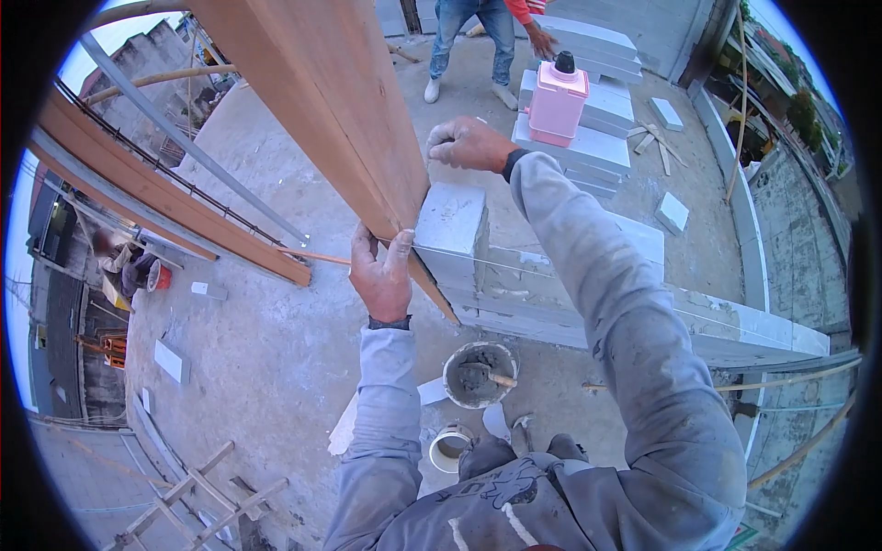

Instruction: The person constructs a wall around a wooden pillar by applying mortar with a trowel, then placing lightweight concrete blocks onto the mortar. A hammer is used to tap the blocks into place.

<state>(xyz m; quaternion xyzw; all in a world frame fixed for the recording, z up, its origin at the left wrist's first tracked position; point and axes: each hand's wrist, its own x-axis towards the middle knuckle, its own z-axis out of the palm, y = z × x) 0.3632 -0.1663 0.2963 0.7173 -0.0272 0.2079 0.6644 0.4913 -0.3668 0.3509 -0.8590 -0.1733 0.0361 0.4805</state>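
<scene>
My left hand [382, 275] is at the lower edge of a tall brown wooden post [340, 101], its thumb and fingers closed on the edge beside the wall's end block. A taut string runs from near that hand along the wall. My right hand [467, 145] is raised over the grey-white block [451, 217], to the right of the post, with its fingers curled; whatever they hold is too small to make out. The low block wall [570, 317] stretches off to the right.
A bucket of mortar [480, 375] with a trowel and a white pail [450, 448] stand by my feet. A pink container [557, 101] sits on stacked blocks, beside a person in jeans [473, 37]. Another person [124, 262] crouches far left near a red bucket [159, 275].
</scene>
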